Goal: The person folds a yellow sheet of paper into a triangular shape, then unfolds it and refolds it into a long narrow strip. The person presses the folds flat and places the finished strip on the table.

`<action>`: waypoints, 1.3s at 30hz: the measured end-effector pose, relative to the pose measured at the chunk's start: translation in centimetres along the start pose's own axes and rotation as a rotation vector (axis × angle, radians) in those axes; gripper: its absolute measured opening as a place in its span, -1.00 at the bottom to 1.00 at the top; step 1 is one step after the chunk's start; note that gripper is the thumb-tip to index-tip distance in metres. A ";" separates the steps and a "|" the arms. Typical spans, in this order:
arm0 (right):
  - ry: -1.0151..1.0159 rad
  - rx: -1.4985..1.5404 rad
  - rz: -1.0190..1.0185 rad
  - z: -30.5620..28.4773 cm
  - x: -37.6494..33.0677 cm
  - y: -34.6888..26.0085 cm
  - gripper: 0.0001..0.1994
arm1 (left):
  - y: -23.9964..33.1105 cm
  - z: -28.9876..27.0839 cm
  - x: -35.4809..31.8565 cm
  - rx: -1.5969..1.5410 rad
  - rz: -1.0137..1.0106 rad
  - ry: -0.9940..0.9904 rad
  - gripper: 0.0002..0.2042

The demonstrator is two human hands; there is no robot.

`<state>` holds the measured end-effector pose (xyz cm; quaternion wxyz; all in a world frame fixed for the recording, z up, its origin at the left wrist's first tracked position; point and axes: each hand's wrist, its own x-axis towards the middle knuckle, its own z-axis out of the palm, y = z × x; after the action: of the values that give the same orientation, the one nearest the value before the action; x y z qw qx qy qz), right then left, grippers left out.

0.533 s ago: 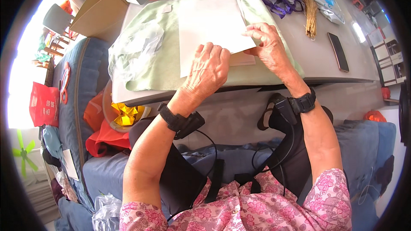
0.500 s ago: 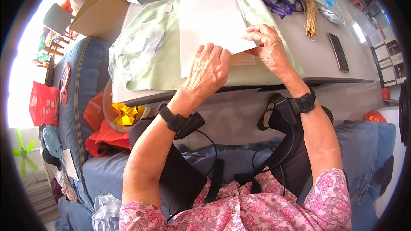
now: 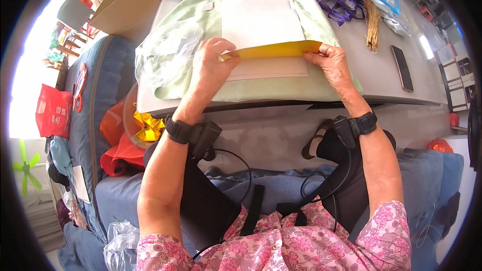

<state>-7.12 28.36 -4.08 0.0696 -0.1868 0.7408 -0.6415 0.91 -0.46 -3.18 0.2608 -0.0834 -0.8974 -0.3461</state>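
Pale green cloth point(image 3: 311, 25) covers the counter point(image 3: 381, 65); on it, white paper point(image 3: 261, 22). Its yellow folded edge point(image 3: 273, 50) runs nine to three o'clock, pinched by the left hand point(image 3: 211, 65) and right hand point(image 3: 331, 62).

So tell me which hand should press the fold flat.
Probably the right hand: it pinches only the end of the yellow fold, fingers free to slide along the sheet. The left hand grips its end more fully, anchoring it.
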 end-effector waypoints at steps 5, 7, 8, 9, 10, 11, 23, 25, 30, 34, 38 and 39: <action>-0.002 0.065 0.005 0.1 -0.2 -0.6 -0.82 | -1.0 -0.9 0.4 -0.298 -0.288 -0.039 -0.83; -0.003 0.040 0.024 -0.1 -0.2 -0.6 -0.82 | -0.6 -1.1 0.5 -0.366 -0.445 -0.092 -0.84; -0.006 0.029 0.033 -0.1 -0.2 -0.6 -0.82 | -0.6 -1.1 0.4 -0.404 -0.446 -0.090 -0.84; -0.010 0.034 0.033 -0.1 -0.2 -0.6 -0.82 | -0.6 -1.0 0.3 -0.443 -0.446 -0.088 -0.84; -0.014 0.038 0.034 0.0 -0.2 -0.7 -0.82 | -0.6 -0.8 0.3 -0.483 -0.447 -0.086 -0.85; -0.016 0.041 0.037 -0.1 -0.3 -0.6 -0.82 | 0.0 -0.7 0.3 -0.507 -0.473 -0.075 -0.86; -0.014 0.004 0.039 -0.1 0.0 0.0 -0.91 | 0.1 -0.9 0.4 -0.588 -0.646 -0.141 -0.94; -0.013 0.014 0.017 -0.1 0.1 -0.1 -0.92 | 0.1 -0.8 0.5 -0.572 -0.653 -0.148 -0.94; 0.004 0.002 -0.024 -0.3 0.6 0.7 -0.92 | -0.6 -0.3 0.9 -0.627 -0.634 -0.121 -0.93; 0.053 -0.023 -0.032 0.2 0.0 -0.1 -0.89 | -0.4 -0.3 0.8 -0.666 -0.663 -0.122 -0.91; 0.025 -0.048 -0.060 -0.1 0.4 0.8 -0.83 | -0.1 -0.6 0.9 -0.669 -0.653 -0.111 -0.91; 0.030 -0.046 -0.062 -0.1 0.4 0.8 -0.81 | -0.1 -0.5 0.9 -0.655 -0.655 -0.102 -0.92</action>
<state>-7.63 28.36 -4.79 0.0342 -0.2014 0.7503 -0.6287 0.28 -0.90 -2.48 0.0531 0.1096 -0.7315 -0.6709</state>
